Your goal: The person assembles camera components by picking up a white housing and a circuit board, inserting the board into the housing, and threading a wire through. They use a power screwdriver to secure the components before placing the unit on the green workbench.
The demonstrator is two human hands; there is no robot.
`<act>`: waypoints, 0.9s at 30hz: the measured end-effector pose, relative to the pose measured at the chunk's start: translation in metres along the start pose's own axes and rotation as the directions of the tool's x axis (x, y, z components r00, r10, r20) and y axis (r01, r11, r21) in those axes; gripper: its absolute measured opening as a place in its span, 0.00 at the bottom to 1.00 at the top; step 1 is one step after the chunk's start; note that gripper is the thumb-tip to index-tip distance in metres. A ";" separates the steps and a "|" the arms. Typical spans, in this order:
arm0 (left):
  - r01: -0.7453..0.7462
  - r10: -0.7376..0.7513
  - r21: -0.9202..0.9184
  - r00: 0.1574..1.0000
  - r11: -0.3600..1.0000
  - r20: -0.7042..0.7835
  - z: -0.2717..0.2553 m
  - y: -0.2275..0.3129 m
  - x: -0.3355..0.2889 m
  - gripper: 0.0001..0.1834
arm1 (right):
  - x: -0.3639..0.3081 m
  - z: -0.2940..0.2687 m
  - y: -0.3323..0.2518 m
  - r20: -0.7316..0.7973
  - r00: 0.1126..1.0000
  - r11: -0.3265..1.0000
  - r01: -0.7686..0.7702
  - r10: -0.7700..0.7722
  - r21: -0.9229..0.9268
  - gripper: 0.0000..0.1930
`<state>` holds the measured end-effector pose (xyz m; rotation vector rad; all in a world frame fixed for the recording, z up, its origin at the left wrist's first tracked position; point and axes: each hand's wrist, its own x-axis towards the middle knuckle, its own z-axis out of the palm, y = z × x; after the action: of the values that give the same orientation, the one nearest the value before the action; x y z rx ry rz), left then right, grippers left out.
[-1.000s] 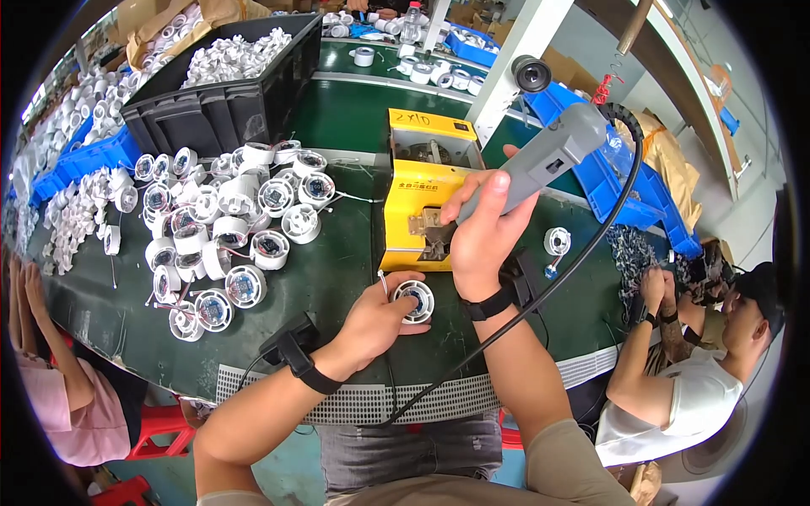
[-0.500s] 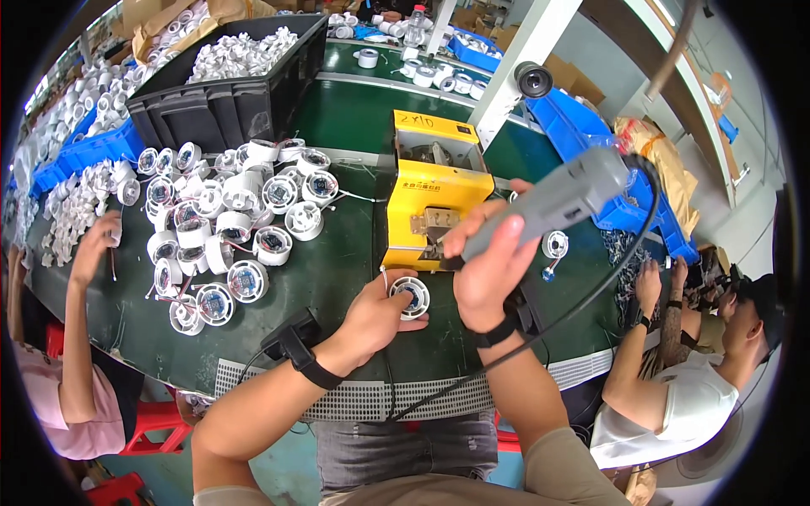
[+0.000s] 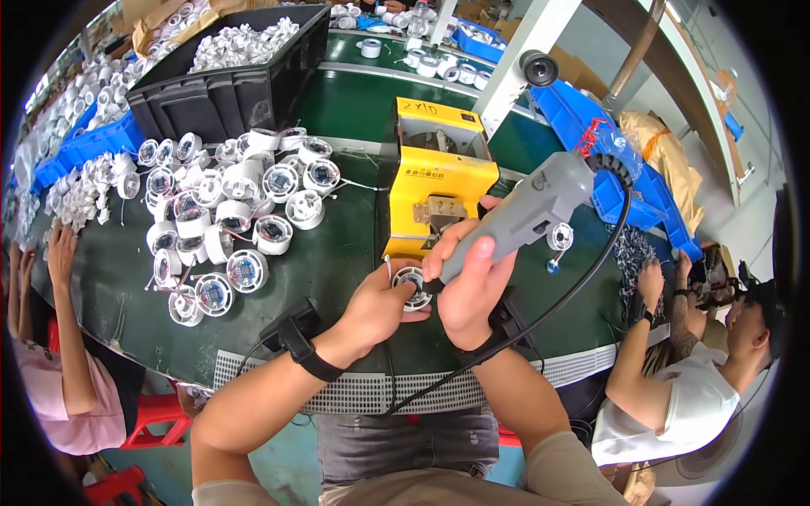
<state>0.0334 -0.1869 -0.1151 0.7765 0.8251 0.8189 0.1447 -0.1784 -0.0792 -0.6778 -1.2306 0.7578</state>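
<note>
My left hand (image 3: 377, 305) is closed round a white ring-shaped housing (image 3: 421, 299) with a dark circuit board in its middle, low over the table. In my right hand (image 3: 474, 295) is a grey electric screwdriver (image 3: 533, 207), tilted with its lower end toward the housing. My fingers hide the screwdriver's tip, so I cannot tell whether it touches the board. Just beyond both hands stands a yellow screw feeder (image 3: 447, 185) with a metal block on its front. A black cable (image 3: 582, 291) runs from the screwdriver's upper end down across my right forearm.
Many similar white housings (image 3: 240, 181) lie heaped at left, before a black crate (image 3: 215, 105) of small white parts. One loose housing (image 3: 559, 237) lies right of the feeder. Blue bins (image 3: 637, 198) stand far right. Co-workers' hands (image 3: 61, 257) work at both sides.
My right hand has brought the screwdriver left and toward me, from the feeder's front to the housing. My left hand keeps its hold. The left co-worker's hand has moved left.
</note>
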 end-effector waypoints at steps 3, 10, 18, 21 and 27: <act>-0.009 0.009 -0.006 1.000 1.000 -0.003 0.000 0.003 0.000 0.15 | 0.000 0.001 0.003 0.004 1.000 1.000 -0.007 0.007 -0.010 0.26; -0.016 0.015 0.051 1.000 0.999 0.016 0.005 0.005 0.000 0.15 | -0.004 -0.006 0.005 0.103 0.995 0.997 0.005 -0.013 0.081 0.29; -0.097 0.043 0.605 0.994 0.790 0.103 -0.019 0.030 -0.002 0.22 | -0.006 -0.020 0.001 0.141 0.990 0.976 -0.028 -0.002 0.214 0.33; -0.093 0.679 0.994 0.725 -0.065 0.112 -0.070 0.049 -0.022 0.34 | 0.014 -0.058 -0.007 0.038 0.999 0.995 -0.019 0.015 0.094 0.32; 0.225 0.907 0.966 0.368 0.125 -0.203 -0.052 0.091 -0.054 0.35 | 0.053 -0.214 0.016 -0.323 0.930 -0.081 -0.341 -0.173 -0.937 0.33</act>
<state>-0.0617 -0.1775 -0.0458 1.9358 2.3006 1.2765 0.3603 -0.1365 -0.1064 -2.1279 -1.2382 -0.5032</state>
